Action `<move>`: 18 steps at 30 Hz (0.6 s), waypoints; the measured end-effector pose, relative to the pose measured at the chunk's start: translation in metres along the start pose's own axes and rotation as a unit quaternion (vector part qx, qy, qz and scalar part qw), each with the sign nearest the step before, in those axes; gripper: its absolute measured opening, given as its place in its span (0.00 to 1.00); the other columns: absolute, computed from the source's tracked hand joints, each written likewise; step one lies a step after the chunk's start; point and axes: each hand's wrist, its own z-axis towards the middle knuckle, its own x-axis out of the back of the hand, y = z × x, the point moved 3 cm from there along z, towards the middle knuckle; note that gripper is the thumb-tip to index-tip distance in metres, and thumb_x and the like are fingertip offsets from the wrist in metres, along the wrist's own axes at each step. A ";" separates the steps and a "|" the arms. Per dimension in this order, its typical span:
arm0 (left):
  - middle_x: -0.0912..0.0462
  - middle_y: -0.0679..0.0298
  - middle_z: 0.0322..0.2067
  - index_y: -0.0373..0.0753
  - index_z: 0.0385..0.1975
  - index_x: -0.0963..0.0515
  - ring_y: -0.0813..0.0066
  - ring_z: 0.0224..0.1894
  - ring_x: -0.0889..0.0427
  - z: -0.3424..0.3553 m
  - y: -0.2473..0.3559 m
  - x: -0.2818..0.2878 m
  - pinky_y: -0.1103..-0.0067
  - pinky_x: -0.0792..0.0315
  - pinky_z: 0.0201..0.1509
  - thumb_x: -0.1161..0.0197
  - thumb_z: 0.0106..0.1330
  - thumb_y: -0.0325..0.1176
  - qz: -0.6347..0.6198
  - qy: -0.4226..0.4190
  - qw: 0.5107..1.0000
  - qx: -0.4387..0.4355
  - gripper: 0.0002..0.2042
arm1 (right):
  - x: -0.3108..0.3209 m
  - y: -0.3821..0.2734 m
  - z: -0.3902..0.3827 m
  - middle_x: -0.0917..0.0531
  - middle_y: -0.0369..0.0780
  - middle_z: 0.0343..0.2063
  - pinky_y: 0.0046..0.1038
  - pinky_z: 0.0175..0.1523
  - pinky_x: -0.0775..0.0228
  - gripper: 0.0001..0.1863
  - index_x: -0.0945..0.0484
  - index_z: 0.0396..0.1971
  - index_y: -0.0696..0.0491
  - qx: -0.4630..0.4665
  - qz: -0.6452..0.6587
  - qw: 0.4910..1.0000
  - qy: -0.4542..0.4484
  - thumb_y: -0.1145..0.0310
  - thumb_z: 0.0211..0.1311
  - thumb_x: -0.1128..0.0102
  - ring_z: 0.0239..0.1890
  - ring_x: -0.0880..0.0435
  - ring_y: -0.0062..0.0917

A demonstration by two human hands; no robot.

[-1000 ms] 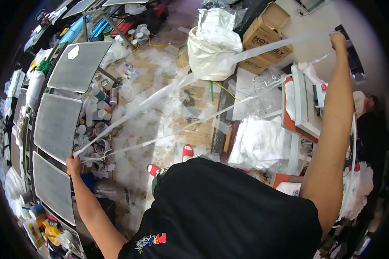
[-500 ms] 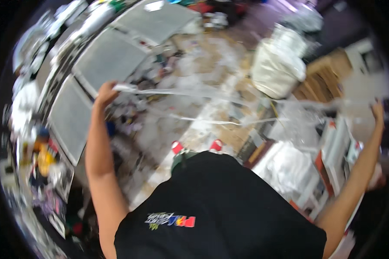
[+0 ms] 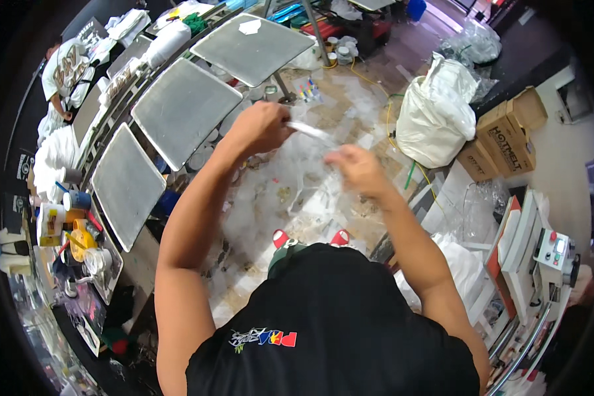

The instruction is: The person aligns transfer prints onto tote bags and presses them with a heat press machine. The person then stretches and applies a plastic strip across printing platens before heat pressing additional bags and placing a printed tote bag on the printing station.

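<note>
My left hand [image 3: 264, 129] is raised over the floor, its fingers closed on one end of a thin, whitish strip of plastic film [image 3: 313, 134]. The strip slants down and right from that fist towards my right hand [image 3: 360, 171]. Slightly lower, my right hand has its fingers curled in; motion blurs them. Whether the strip's far end lies in those fingers cannot be made out. Below the hands, pale film scraps [image 3: 310, 178] cover the floor.
Flat grey printing boards [image 3: 185, 112] line the left. A small table there holds a yellow container [image 3: 80, 241] and tubs. At right are a white sack [image 3: 435, 115], cardboard boxes [image 3: 505, 142] and a machine with a control box [image 3: 553, 249]. Another person [image 3: 66, 72] stands far left.
My hands were spread wide with long film stretched between them. They have come close together in front of me, the right moving far leftward, the left moving right; the visible strip is much shorter.
</note>
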 end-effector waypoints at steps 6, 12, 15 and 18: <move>0.21 0.46 0.26 0.33 0.29 0.22 0.47 0.32 0.21 -0.022 -0.064 -0.069 0.62 0.29 0.38 0.39 0.61 0.38 -0.025 -0.006 0.998 0.060 0.12 | 0.167 -0.066 -0.080 0.42 0.26 0.12 0.16 0.17 0.57 0.15 0.25 0.34 0.56 0.120 0.168 0.970 0.131 0.58 0.71 0.49 0.13 0.48 0.09; 0.27 0.63 0.57 0.43 0.63 0.37 0.72 0.47 0.22 0.033 -0.001 -0.110 0.74 0.26 0.43 0.39 0.66 0.49 -0.633 0.131 0.759 0.082 0.29 | 0.223 -0.147 -0.130 0.47 0.26 0.12 0.16 0.18 0.58 0.16 0.26 0.38 0.59 0.229 0.207 0.945 0.105 0.60 0.72 0.51 0.13 0.50 0.10; 0.38 0.56 0.65 0.39 0.70 0.51 0.65 0.59 0.29 0.085 0.103 -0.176 0.70 0.34 0.62 0.33 0.62 0.44 -0.627 0.056 0.776 -0.044 0.42 | 0.214 -0.210 -0.126 0.47 0.25 0.12 0.16 0.18 0.58 0.19 0.26 0.44 0.63 0.278 0.145 0.948 0.060 0.60 0.72 0.51 0.13 0.50 0.09; 0.32 0.54 0.62 0.34 0.69 0.49 0.67 0.64 0.33 0.109 0.214 -0.188 0.71 0.43 0.68 0.33 0.53 0.61 -0.678 -0.139 0.701 -0.169 0.51 | 0.223 -0.264 -0.148 0.45 0.25 0.13 0.14 0.18 0.58 0.18 0.27 0.47 0.65 0.264 -0.030 0.957 0.119 0.63 0.73 0.55 0.13 0.49 0.07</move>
